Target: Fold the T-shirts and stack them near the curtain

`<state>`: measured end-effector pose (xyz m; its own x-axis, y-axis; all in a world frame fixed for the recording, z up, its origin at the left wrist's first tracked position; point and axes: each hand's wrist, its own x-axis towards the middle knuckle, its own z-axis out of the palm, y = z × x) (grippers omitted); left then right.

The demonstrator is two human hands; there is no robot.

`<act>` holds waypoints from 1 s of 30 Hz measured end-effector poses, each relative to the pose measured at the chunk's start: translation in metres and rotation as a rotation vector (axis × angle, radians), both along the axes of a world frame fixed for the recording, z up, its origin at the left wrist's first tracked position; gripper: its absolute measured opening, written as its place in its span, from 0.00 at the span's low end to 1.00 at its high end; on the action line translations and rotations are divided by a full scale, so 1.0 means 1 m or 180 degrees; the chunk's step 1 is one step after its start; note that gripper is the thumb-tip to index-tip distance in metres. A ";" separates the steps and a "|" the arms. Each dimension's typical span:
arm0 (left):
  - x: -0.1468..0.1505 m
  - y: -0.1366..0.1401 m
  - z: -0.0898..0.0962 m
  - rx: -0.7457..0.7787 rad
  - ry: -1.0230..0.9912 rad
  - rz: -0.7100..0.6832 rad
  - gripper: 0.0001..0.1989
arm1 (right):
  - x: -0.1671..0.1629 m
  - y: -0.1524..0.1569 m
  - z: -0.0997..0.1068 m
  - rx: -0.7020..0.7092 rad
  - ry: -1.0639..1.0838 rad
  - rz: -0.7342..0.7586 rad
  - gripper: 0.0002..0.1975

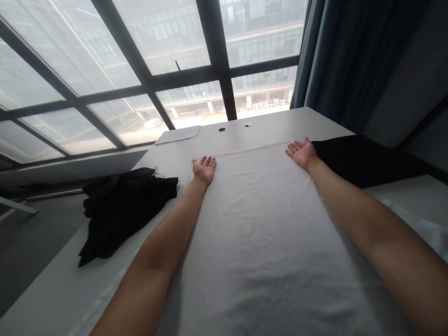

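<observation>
L hand (204, 170) & R hand (301, 153) palms up, fingers loosely spread, no grip seen — cloth (259, 210) lies flat btwn them, far edge by fingertips. Prob. laying-flat step — next move wd call for curling fingers onto that edge.

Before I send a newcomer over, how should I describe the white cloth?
Find the white table by the window. The white cloth lies spread between the left hand and right hand. Unlike the bunched black cloth and smoother black cloth beside it, it is pale.
</observation>
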<state>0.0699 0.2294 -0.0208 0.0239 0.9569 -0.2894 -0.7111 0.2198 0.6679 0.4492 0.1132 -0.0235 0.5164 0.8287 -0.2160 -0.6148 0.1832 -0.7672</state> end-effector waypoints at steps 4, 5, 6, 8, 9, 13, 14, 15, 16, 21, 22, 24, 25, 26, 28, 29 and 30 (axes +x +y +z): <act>-0.025 0.001 0.012 0.0189 0.0264 0.0583 0.30 | -0.013 -0.007 0.012 0.0122 -0.0280 -0.0396 0.15; -0.020 -0.006 0.016 0.0245 0.0320 0.0636 0.29 | -0.031 -0.006 0.014 0.0175 -0.0318 -0.0339 0.14; -0.011 -0.015 0.018 0.0304 0.0352 0.0602 0.28 | -0.052 -0.005 0.016 0.0214 -0.0324 -0.0212 0.13; 0.015 -0.041 0.020 0.0418 0.0315 0.0280 0.27 | -0.098 -0.006 0.017 0.0317 -0.0303 0.0117 0.13; 0.028 -0.055 0.018 0.0461 0.0235 0.0015 0.27 | -0.119 -0.009 0.016 0.0352 -0.0266 0.0359 0.14; 0.052 -0.105 0.004 -0.0037 0.0130 -0.0655 0.24 | -0.161 -0.035 0.006 0.0169 0.0111 0.1594 0.16; 0.045 -0.111 0.002 -0.0149 0.0152 -0.0614 0.23 | -0.156 -0.044 0.004 0.0051 0.0177 0.1530 0.16; 0.033 -0.115 0.002 -0.0203 0.0167 -0.0521 0.23 | -0.145 -0.053 0.002 -0.0069 0.0239 0.1324 0.16; 0.017 -0.116 0.004 -0.0219 0.0180 -0.0381 0.23 | -0.129 -0.062 0.003 -0.0181 0.0265 0.1006 0.17; -0.067 -0.112 0.030 -0.0187 0.0238 0.0411 0.24 | -0.045 -0.098 0.019 -0.0201 0.0055 -0.0061 0.23; -0.074 -0.113 0.034 -0.0178 0.0239 0.0470 0.24 | -0.041 -0.101 0.023 -0.0182 0.0022 -0.0129 0.23; -0.069 -0.119 0.038 -0.0144 0.0221 0.0439 0.23 | -0.052 -0.104 0.028 -0.0117 -0.0024 -0.0063 0.24; -0.058 -0.124 0.036 -0.0123 0.0203 0.0361 0.22 | -0.067 -0.104 0.029 -0.0069 -0.0038 0.0063 0.24; -0.044 -0.132 0.033 -0.0099 0.0180 0.0253 0.22 | -0.086 -0.104 0.029 -0.0017 -0.0052 0.0217 0.25; -0.009 -0.150 0.023 -0.0070 0.0128 -0.0009 0.20 | -0.132 -0.104 0.025 0.0069 -0.0066 0.0656 0.25; 0.008 -0.161 0.017 -0.0069 0.0104 -0.0140 0.19 | -0.154 -0.106 0.021 0.0086 -0.0065 0.0872 0.25; 0.021 -0.171 0.010 -0.0081 0.0086 -0.0252 0.19 | -0.174 -0.109 0.017 0.0083 -0.0060 0.1069 0.26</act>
